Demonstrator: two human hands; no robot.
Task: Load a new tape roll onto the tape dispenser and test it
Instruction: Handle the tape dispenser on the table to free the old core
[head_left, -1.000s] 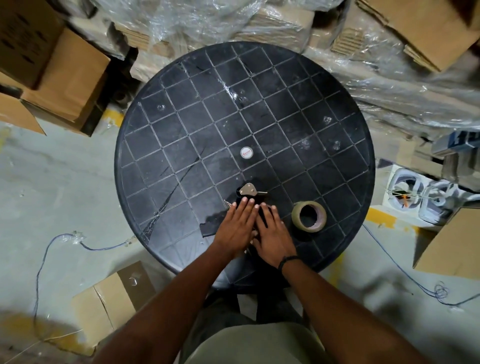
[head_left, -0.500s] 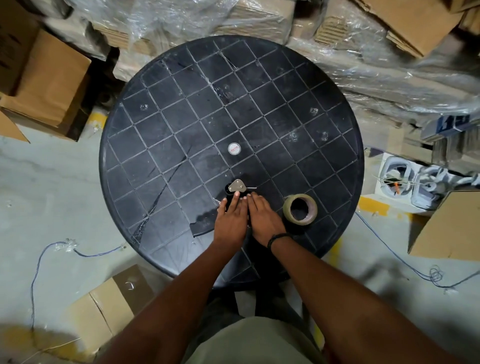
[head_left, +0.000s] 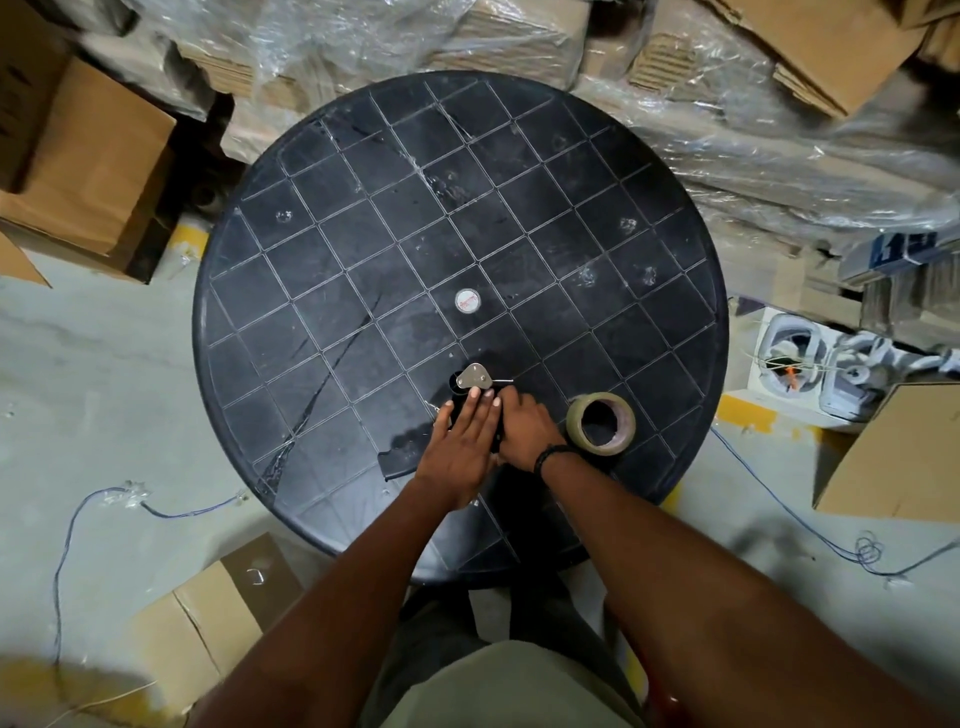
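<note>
Tape dispenser lies on its side on the tabletop, near the person's edge — black body mostly under the hands, only the metal side plate and a thin pin or blade edge showing past the fingertips. Looks rigid: plastic frame, metal plate, probably light enough for one hand. I'd take it by the handle end, keep fingers off the cutter end since that edge is likely serrated.

Tape roll sits flat just right of the right hand, apart from the dispenser, not loaded. Tan packing tape on a cardboard core — stiff ring, light, slick outside face; pinch it through the core or across the rim.

Left hand lies flat over the dispenser, fingers straight and together, pressing rather than gripping. Right hand is beside it with fingers bent down onto the dispenser's right side; can't tell whether they actually grip it.

Versus a second ago: hands have stayed on the dispenser, but the right fingers were laid out flat then and are curled under now — looks like a grip forming. Roll and dispenser haven't shifted on the tabletop; the framing change is the head camera moving.
</note>
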